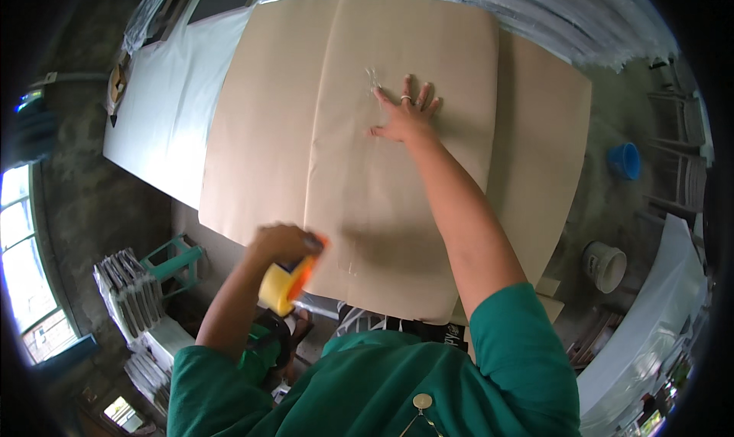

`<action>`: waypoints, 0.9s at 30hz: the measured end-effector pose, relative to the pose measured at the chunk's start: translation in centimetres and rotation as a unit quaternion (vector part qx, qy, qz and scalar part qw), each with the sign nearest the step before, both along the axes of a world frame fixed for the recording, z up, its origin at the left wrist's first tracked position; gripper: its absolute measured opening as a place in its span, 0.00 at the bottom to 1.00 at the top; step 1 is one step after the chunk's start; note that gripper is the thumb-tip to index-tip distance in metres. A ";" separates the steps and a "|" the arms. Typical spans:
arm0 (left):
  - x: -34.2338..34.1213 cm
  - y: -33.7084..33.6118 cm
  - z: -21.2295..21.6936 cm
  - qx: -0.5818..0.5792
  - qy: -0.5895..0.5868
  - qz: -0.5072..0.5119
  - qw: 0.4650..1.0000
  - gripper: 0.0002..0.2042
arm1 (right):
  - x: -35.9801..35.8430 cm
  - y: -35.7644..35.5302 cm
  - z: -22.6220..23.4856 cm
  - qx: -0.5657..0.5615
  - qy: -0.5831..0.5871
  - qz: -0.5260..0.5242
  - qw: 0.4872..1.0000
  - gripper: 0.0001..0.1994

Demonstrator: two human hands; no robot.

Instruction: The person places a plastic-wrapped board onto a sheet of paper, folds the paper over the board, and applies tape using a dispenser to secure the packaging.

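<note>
My left hand (281, 243) is closed around a tape dispenser (278, 285), orange with a yellow roll, a little blurred by motion. It is above the near left edge of a large sheet of brown cardboard or stiff paper (267, 93). Flat on that sheet, toward its far side, lies my right hand (410, 117) with fingers spread and a ring on one finger. Beside its fingertips is a shiny, wrinkled strip of what looks like clear tape (372, 79). A lengthwise fold or overlap runs left of the sheet's middle. Another brown layer (535, 116) shows beneath on the right.
White plastic-covered surface (183, 93) extends left of the brown sheet. Plastic-wrapped stacked pieces (543, 12) are at the far right. A blue bucket (624, 161) and a whitish bucket (605, 267) stand on the floor at right; a green stool (174, 264) is at left.
</note>
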State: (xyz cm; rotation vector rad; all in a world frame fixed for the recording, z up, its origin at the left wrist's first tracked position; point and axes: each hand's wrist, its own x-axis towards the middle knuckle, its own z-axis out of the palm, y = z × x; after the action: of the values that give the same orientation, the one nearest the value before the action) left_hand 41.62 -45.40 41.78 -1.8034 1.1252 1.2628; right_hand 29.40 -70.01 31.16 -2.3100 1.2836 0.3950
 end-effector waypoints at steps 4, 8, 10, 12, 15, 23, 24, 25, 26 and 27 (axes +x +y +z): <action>6.4 -1.1 -5.0 -0.249 -0.295 0.062 0.921 0.36 | 5.0 -1.6 1.4 -0.026 -0.021 -0.080 0.996 0.39; 8.8 2.3 -10.9 -0.505 -0.368 -0.007 0.781 0.28 | 3.5 -4.2 -0.4 -0.121 -0.020 -0.152 0.981 0.36; 6.5 3.9 -11.0 -0.616 -0.301 -0.026 0.727 0.25 | -2.4 -5.3 -1.7 -0.183 -0.009 -0.238 0.954 0.38; 4.3 6.9 -12.8 -0.596 -0.051 0.161 0.785 0.22 | -12.0 -7.1 -7.0 -0.252 -0.167 -0.195 0.933 0.42; -1.2 15.2 -15.9 -0.535 0.079 0.414 0.732 0.23 | -17.1 4.9 -6.6 0.027 -0.299 -0.310 0.902 0.39; -6.1 15.5 -13.2 -0.505 0.209 0.566 0.617 0.28 | -30.7 28.8 -5.3 0.075 -0.377 -0.350 0.855 0.26; -7.8 16.2 -14.0 -0.518 0.218 0.554 0.614 0.29 | -31.7 28.2 -5.1 0.084 -0.391 -0.357 0.844 0.26; -9.6 16.2 -13.9 -0.524 0.186 0.548 0.625 0.30 | -32.6 27.4 -4.9 0.092 -0.405 -0.365 0.833 0.26; -11.7 16.1 -13.9 -0.530 0.152 0.542 0.634 0.30 | -33.5 26.9 -4.7 0.101 -0.418 -0.372 0.823 0.26; -13.6 16.0 -13.8 -0.536 0.117 0.535 0.642 0.30 | -34.3 26.8 -4.4 0.111 -0.431 -0.378 0.812 0.26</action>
State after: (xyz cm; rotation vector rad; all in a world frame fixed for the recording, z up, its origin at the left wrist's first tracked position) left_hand 27.97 -29.41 27.96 -3.6846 0.9510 1.5633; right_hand -4.93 -43.23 26.76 -1.2909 1.3826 -0.6701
